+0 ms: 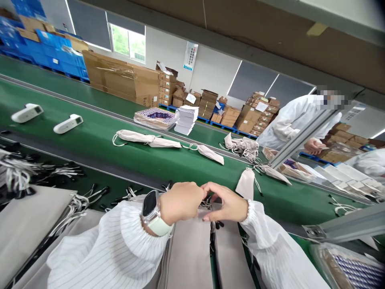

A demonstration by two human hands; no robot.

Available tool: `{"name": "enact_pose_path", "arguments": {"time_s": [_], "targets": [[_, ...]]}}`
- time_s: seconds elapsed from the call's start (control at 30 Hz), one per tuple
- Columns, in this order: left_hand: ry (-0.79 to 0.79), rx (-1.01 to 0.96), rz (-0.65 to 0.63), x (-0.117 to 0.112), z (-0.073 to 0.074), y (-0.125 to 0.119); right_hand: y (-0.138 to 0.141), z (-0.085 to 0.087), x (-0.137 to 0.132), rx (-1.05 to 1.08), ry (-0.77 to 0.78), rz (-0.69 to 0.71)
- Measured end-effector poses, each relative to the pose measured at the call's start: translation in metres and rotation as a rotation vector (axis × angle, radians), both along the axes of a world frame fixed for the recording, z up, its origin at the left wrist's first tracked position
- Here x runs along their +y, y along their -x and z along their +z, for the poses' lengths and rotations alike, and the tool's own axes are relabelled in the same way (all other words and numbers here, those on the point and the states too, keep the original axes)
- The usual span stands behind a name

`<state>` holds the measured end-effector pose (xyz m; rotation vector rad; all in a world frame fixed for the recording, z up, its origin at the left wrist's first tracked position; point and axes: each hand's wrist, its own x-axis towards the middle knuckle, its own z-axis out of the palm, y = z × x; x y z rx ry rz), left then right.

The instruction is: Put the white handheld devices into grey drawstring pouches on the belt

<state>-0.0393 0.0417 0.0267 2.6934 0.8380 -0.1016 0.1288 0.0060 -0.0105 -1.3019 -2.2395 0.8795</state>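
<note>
My left hand (183, 202), with a watch on its wrist, is curled closed at the top edge of a light grey drawstring pouch (192, 253) on a stack. Its fingertips are hidden. My right hand (227, 204) meets it from the right, thumb and fingers apart in a curve. The right thumb is by the pouch's mouth, and an index finger touches my left hand. A second pile of grey pouches (233, 257) lies just right, below my right wrist. White cords with black ends show between the piles.
Filled pouches (147, 138) and two white handheld devices (68, 124) lie on the green conveyor (99, 156). More pouches (33, 224) are stacked at left. A metal post (309, 132) slants at right. Across the belt, a co-worker (288, 120) in white handles something small.
</note>
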Motion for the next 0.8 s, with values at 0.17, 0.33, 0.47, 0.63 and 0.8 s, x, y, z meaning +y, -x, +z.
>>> {"name": "enact_pose_path", "arguments": {"time_s": [0.17,0.33,0.47,0.63,0.8], "targets": [[-0.147,-0.005,-0.171,-0.003,0.003,0.005,0.019,-0.037,0.010,0.329,-0.107,0.009],[-0.148,-0.060,-0.220,0.009,-0.007,0.005,0.023,-0.072,0.015,0.586,0.014,-0.121],[0.022,-0.039,-0.203,0.018,-0.009,0.002,0.018,-0.077,0.019,0.637,0.140,-0.101],[-0.003,-0.032,-0.183,0.013,-0.002,0.000,0.017,-0.080,0.023,0.704,0.171,-0.106],[-0.059,0.026,-0.204,0.003,-0.003,-0.003,0.018,-0.075,0.023,0.715,0.182,-0.108]]}}
